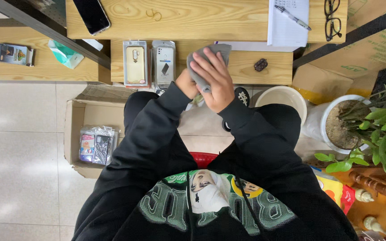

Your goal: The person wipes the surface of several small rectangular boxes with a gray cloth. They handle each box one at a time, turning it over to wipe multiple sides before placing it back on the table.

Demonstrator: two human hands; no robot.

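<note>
A grey cloth [214, 56] is wrapped between both my hands in front of my chest. My right hand [216, 80] lies over the cloth with fingers spread along it. My left hand [185, 83] sits underneath, mostly hidden behind the right hand and cloth. What the cloth covers, if anything, is hidden. Just beyond my hands, two packaged phone cases lie on the lower wooden shelf [273, 67]: a gold one [135, 63] and a clear one [163, 62].
A phone [91, 15], papers with a pen [288, 20] and glasses [332, 18] lie on the upper shelf. A cardboard box [73, 129] of packaged cases stands on the floor at left. A white bucket [282, 98] and potted plant [371, 129] are at right.
</note>
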